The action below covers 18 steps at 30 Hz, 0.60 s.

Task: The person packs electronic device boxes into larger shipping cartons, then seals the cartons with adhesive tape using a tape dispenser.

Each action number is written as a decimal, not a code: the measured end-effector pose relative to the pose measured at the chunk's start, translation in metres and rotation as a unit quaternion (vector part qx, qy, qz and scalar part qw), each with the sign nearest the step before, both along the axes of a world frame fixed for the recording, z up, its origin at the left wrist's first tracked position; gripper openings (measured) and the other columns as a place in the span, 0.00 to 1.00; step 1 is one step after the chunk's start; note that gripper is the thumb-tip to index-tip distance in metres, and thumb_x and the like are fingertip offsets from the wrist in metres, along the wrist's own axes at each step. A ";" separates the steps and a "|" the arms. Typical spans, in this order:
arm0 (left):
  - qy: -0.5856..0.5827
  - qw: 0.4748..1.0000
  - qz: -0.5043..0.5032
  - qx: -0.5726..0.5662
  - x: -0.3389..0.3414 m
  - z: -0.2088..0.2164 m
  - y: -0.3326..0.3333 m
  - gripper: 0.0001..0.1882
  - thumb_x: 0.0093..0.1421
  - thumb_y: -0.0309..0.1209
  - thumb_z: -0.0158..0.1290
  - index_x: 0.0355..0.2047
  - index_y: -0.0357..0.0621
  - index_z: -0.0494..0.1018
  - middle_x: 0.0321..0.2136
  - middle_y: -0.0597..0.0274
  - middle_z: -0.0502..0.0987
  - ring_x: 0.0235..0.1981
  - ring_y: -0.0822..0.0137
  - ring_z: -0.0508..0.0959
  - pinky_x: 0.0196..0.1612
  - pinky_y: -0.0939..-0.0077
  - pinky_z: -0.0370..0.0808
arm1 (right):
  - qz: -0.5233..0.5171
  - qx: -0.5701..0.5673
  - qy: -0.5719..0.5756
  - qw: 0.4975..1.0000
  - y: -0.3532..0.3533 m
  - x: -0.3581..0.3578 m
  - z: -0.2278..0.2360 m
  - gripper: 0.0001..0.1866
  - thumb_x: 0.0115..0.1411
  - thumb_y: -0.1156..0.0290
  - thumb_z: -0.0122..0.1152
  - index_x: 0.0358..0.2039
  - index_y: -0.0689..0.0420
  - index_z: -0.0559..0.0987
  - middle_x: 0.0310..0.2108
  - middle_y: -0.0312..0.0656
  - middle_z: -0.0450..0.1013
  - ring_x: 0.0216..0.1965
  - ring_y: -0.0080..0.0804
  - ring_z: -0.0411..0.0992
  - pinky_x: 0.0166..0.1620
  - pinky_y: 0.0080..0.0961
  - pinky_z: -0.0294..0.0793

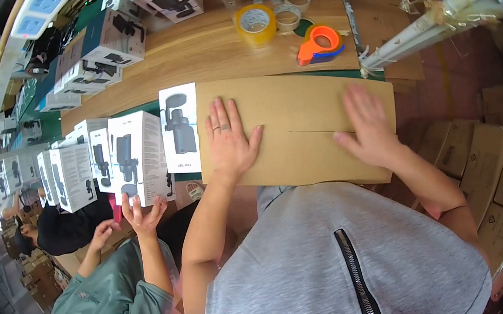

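A long brown cardboard carton (289, 103) lies in front of me with its top flaps folded down, a thin seam between them. My left hand (232, 145) rests flat on its left part, fingers stretched and thumb out to the side. On the right part, my right hand (366, 125) is spread over the cardboard, its fingers smeared by motion; neither hand holds anything. Close against the carton's left end stands a white product box (185, 156) printed with a picture of a microphone.
Left of me a co-worker in a green shirt (114, 298) reaches toward more white boxes (147, 152). On the wooden table (198, 55) are a yellow tape roll (256, 22), an orange tape dispenser (320, 43) and stacked product boxes (113, 41). Brown cartons (485, 169) are piled at right.
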<state>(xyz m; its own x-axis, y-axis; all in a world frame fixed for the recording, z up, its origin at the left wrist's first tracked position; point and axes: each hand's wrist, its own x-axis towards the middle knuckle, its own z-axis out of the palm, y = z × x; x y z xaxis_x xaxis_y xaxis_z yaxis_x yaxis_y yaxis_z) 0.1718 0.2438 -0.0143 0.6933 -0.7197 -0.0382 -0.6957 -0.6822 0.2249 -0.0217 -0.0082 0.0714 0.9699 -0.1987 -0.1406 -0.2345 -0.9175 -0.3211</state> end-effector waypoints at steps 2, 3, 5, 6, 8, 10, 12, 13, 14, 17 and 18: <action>-0.007 1.000 0.001 0.013 -0.003 -0.003 0.001 0.46 0.61 0.57 0.44 0.67 0.33 0.46 0.68 0.35 0.44 0.70 0.42 0.43 0.69 0.49 0.41 | -0.041 -0.021 -0.049 0.998 -0.006 -0.001 0.002 0.43 0.61 0.51 0.52 0.67 0.65 0.50 0.69 0.58 0.43 0.71 0.53 0.40 0.68 0.54 0.37; -0.015 1.000 0.005 0.021 -0.003 -0.003 0.000 0.46 0.62 0.57 0.44 0.67 0.33 0.46 0.68 0.35 0.44 0.70 0.42 0.43 0.69 0.49 0.41 | -0.078 -0.057 -0.084 0.992 -0.012 -0.008 -0.007 0.42 0.61 0.52 0.52 0.67 0.63 0.51 0.69 0.57 0.43 0.71 0.53 0.40 0.67 0.56 0.37; -0.019 0.999 -0.001 0.027 -0.004 0.000 -0.002 0.46 0.62 0.57 0.43 0.67 0.34 0.46 0.68 0.35 0.44 0.70 0.42 0.42 0.69 0.49 0.41 | -0.159 -0.138 -0.149 0.966 -0.018 -0.027 -0.023 0.41 0.61 0.52 0.52 0.68 0.60 0.52 0.70 0.56 0.43 0.70 0.53 0.40 0.66 0.59 0.37; -0.013 1.000 -0.013 0.025 -0.002 0.003 -0.004 0.44 0.62 0.56 0.43 0.68 0.37 0.47 0.68 0.36 0.44 0.70 0.42 0.42 0.68 0.48 0.41 | -0.166 -0.142 -0.147 0.965 -0.017 -0.038 -0.035 0.41 0.61 0.52 0.52 0.68 0.60 0.52 0.70 0.56 0.43 0.70 0.53 0.40 0.66 0.59 0.37; -0.009 0.999 -0.023 0.023 0.008 0.008 -0.009 0.43 0.63 0.56 0.42 0.68 0.39 0.48 0.68 0.36 0.43 0.70 0.42 0.42 0.68 0.47 0.42 | -0.156 -0.080 -0.012 0.984 -0.013 -0.051 -0.060 0.41 0.60 0.51 0.52 0.68 0.58 0.53 0.70 0.55 0.42 0.70 0.53 0.41 0.66 0.58 0.38; 0.027 0.998 0.035 0.040 0.027 0.013 -0.013 0.40 0.63 0.56 0.42 0.68 0.46 0.50 0.68 0.37 0.43 0.70 0.42 0.42 0.67 0.43 0.43 | -0.147 -0.082 -0.029 0.985 -0.022 -0.042 -0.060 0.39 0.59 0.53 0.54 0.66 0.59 0.57 0.69 0.55 0.45 0.69 0.54 0.43 0.66 0.57 0.39; 0.031 0.989 0.144 -0.003 0.031 -0.008 -0.013 0.39 0.62 0.56 0.42 0.68 0.50 0.52 0.68 0.37 0.44 0.70 0.41 0.43 0.66 0.40 0.44 | -0.122 -0.076 -0.021 0.989 -0.030 -0.026 -0.055 0.34 0.58 0.57 0.56 0.61 0.60 0.63 0.64 0.55 0.55 0.67 0.52 0.51 0.66 0.54 0.45; -0.013 0.987 0.161 0.017 0.027 -0.013 -0.018 0.40 0.62 0.56 0.42 0.68 0.50 0.51 0.68 0.37 0.44 0.70 0.41 0.44 0.66 0.39 0.44 | -0.116 -0.056 -0.047 0.991 -0.044 -0.010 -0.060 0.31 0.57 0.58 0.58 0.58 0.60 0.66 0.61 0.55 0.60 0.64 0.51 0.56 0.64 0.51 0.50; -0.059 0.980 0.186 0.043 0.019 -0.011 -0.014 0.40 0.62 0.57 0.42 0.68 0.49 0.51 0.68 0.37 0.44 0.69 0.41 0.44 0.65 0.38 0.44 | -0.101 -0.029 -0.074 0.992 -0.060 0.016 -0.066 0.28 0.56 0.60 0.59 0.54 0.61 0.69 0.58 0.54 0.65 0.61 0.50 0.61 0.63 0.48 0.55; -0.065 0.974 0.217 -0.008 0.019 -0.005 -0.016 0.45 0.58 0.59 0.47 0.66 0.41 0.53 0.64 0.29 0.51 0.64 0.36 0.54 0.63 0.44 0.53 | -0.044 -0.031 -0.025 0.998 -0.095 0.113 -0.077 0.27 0.55 0.59 0.63 0.51 0.61 0.71 0.54 0.52 0.69 0.56 0.49 0.66 0.58 0.40 0.64; -0.050 0.965 0.251 -0.050 0.019 -0.003 -0.018 0.47 0.56 0.59 0.49 0.65 0.37 0.54 0.61 0.27 0.54 0.62 0.35 0.58 0.62 0.47 0.57 | -0.036 -0.099 0.054 0.993 -0.096 0.138 -0.088 0.29 0.54 0.58 0.64 0.52 0.61 0.71 0.53 0.52 0.70 0.56 0.50 0.66 0.57 0.39 0.66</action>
